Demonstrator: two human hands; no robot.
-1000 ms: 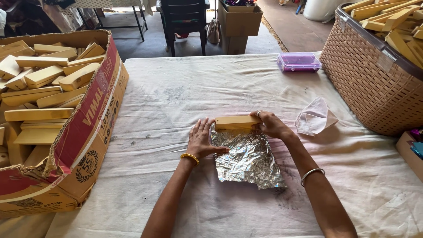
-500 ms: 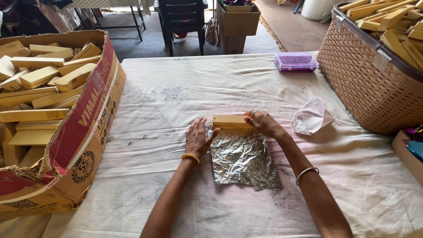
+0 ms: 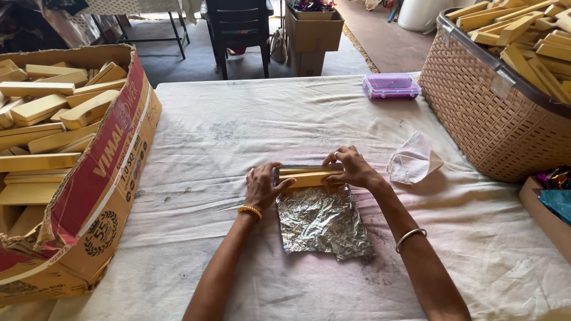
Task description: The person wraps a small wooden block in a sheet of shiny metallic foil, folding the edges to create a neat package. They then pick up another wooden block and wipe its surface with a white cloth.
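Both hands, left hand [image 3: 262, 185] and right hand [image 3: 352, 167], each grip an end of the yellow bar [image 3: 309, 176] at mid-frame on the tabletop [image 3: 226, 137], foil [image 3: 321, 219] edge now folded over its far side, unlike half a second ago.

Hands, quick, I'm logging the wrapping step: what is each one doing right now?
Left hand: closed on the left end of the yellow bar.
Right hand: closed on the bar's right end, over the foil sheet.
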